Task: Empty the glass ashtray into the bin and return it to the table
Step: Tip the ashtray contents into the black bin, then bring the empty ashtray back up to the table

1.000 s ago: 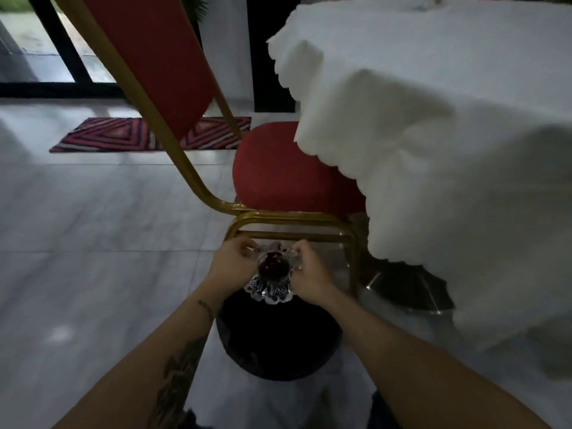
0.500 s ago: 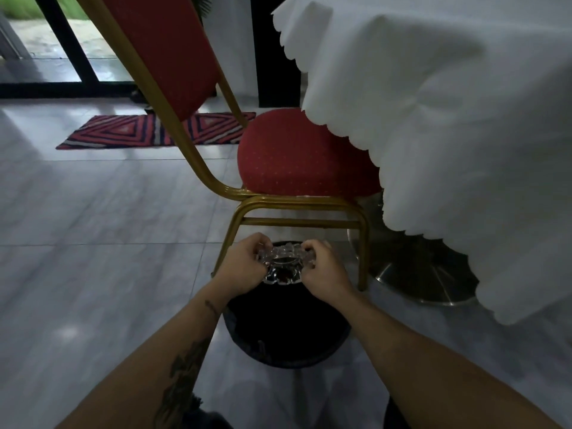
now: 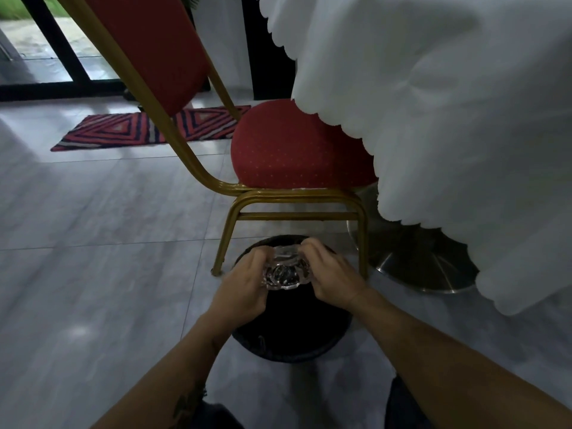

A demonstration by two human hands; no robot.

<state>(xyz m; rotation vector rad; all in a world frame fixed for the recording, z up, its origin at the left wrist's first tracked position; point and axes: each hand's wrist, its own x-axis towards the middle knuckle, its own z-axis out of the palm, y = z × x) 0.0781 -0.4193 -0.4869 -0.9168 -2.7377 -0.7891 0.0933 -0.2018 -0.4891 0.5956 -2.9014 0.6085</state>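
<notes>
Both of my hands hold the glass ashtray (image 3: pixel 286 271) over the round black bin (image 3: pixel 294 332) on the floor. My left hand (image 3: pixel 244 286) grips its left side and my right hand (image 3: pixel 332 278) its right side. The ashtray is tipped over, its cut-glass underside facing me. What is inside it is hidden. The table (image 3: pixel 448 97) under a white scalloped cloth rises at the upper right.
A red chair with a gold frame (image 3: pixel 294 168) stands just behind the bin, its legs close to my hands. The table's round metal base (image 3: pixel 424 267) lies to the right. A striped rug (image 3: pixel 148 131) and glass doors are farther back on the grey tiled floor.
The ashtray has been turned from upright, with dark contents showing, to tipped over above the bin. My head has dropped lower and closer to the floor.
</notes>
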